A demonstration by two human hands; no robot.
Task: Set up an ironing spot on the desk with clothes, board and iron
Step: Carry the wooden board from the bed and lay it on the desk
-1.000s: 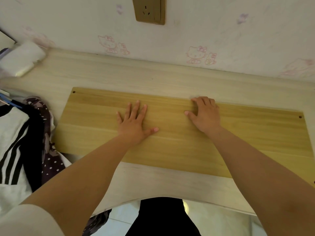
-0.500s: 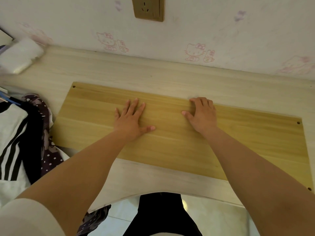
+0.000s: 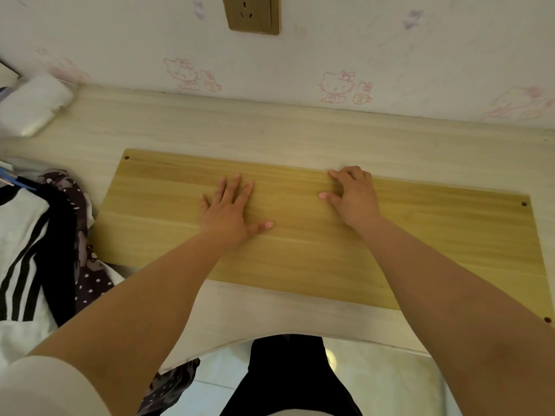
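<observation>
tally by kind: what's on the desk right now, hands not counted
Wooden board: 1, flat on the desk, both hands on it
Clothes pile: 1, at the desk's left end, garments not separable
White soft bundle: 1, far left corner
Iron: 0 in view
Total: 3

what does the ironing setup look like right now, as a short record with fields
board: wooden board lies flat on the desk
left hand: left hand flat on the board, fingers spread
right hand: right hand on the board near its far edge, fingers bent
clothes: clothes piled at the left end
iron: not in view
wall: socket above the desk
</observation>
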